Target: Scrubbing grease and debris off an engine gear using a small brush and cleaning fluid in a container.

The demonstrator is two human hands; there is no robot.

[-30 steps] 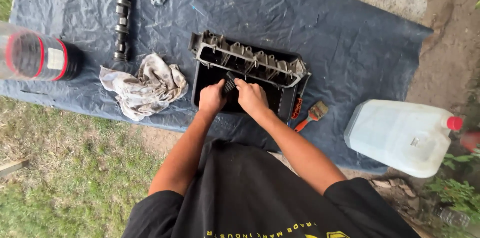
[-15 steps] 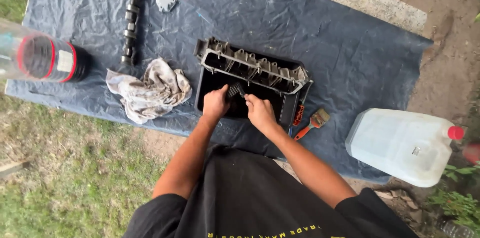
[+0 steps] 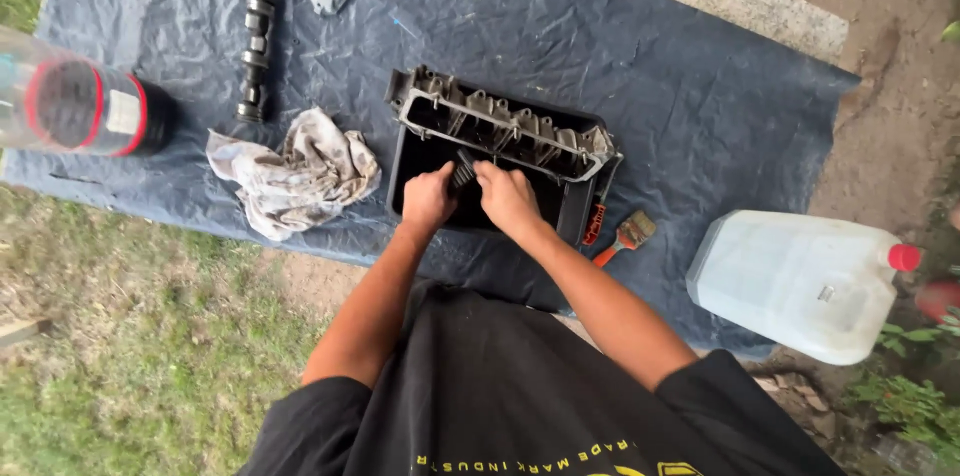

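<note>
One rag (image 3: pixel 295 176), one jug (image 3: pixel 795 281) (white), one paintbrush (image 3: pixel 625 236).

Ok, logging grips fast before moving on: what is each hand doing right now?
Left hand: closed on a small dark ribbed part over the black tray.
Right hand: fingers curled at the same part; a firm grip cannot be told.

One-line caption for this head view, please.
Both hands, left hand and right hand, grip a small dark part over a black tray on a blue tarp.
</note>
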